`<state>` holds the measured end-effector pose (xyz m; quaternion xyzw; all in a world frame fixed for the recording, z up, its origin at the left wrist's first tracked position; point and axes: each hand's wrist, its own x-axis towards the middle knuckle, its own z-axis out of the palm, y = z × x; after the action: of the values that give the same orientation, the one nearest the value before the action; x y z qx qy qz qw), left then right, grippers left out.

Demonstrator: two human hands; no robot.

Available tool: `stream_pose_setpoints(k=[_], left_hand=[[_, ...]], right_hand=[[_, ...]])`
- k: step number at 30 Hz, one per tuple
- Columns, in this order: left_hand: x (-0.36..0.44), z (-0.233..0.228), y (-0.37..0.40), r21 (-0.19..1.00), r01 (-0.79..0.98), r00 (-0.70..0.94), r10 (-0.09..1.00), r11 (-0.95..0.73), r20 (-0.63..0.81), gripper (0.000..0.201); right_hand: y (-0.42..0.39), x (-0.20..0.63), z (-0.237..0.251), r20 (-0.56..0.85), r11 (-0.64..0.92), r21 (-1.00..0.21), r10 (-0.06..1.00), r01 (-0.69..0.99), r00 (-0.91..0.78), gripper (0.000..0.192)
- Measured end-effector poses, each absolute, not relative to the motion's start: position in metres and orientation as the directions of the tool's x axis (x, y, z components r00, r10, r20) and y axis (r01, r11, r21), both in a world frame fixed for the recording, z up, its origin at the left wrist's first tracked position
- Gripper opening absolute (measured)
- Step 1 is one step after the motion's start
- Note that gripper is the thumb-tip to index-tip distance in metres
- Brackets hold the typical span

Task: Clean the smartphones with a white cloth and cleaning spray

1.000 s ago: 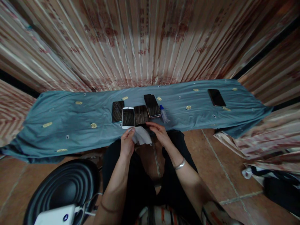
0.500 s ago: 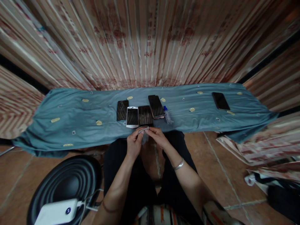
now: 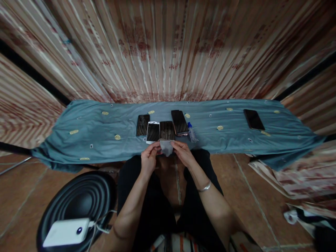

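Note:
My left hand [image 3: 148, 158] and my right hand [image 3: 183, 153] together pinch a small grey-white cloth [image 3: 166, 146] by its top edge, just in front of a low table draped in blue fabric [image 3: 78, 140]. Right behind the cloth lie a white phone [image 3: 153, 132], a dark phone [image 3: 167, 130], a black phone [image 3: 143, 125] at the left and a larger phone [image 3: 180, 122] at the right. A small spray bottle [image 3: 192, 132] with a blue cap lies beside them. My right wrist wears a silver bangle.
Another dark phone [image 3: 253, 119] lies far right on the blue fabric. A black round stool [image 3: 78, 197] with a white power bank [image 3: 66, 232] and cable stands at the lower left. Patterned curtains hang behind. Clothes lie on the tiled floor at the right.
The cloth, spread wide between my hands a second ago, is now bunched small and held up at the table's edge. The camera has tilted slightly.

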<state>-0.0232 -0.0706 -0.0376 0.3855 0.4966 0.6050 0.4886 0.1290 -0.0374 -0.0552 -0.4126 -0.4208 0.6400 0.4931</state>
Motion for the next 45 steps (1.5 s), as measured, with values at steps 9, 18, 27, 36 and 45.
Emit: stream_pose_setpoints(k=[9,18,27,36,45], left_hand=[[-0.017,-0.031,-0.068,0.995,0.054,-0.223,0.971,-0.080,0.090,0.056],[-0.023,-0.032,-0.060,0.816,0.484,-0.121,0.900,-0.314,0.418,0.004],[-0.026,-0.044,-0.061,0.998,-0.054,-0.198,0.979,0.031,-0.041,0.017],[-0.020,-0.044,-0.066,0.866,-0.431,-0.117,0.936,0.254,-0.333,0.044],[-0.015,-0.046,-0.072,0.796,-0.494,0.012,0.918,0.349,-0.395,0.043]], right_hand=[[-0.041,0.142,-0.045,0.023,-0.003,-0.996,0.957,-0.087,-0.289,0.045],[-0.045,0.147,-0.040,0.096,0.104,-0.995,0.935,0.004,-0.341,0.041],[-0.041,0.149,-0.043,0.088,0.112,-0.990,0.964,0.082,-0.252,0.047],[-0.036,0.140,-0.048,0.090,0.116,-0.982,0.981,0.151,-0.169,0.057],[-0.035,0.136,-0.058,0.071,0.104,-0.978,0.982,0.183,-0.176,0.047]])
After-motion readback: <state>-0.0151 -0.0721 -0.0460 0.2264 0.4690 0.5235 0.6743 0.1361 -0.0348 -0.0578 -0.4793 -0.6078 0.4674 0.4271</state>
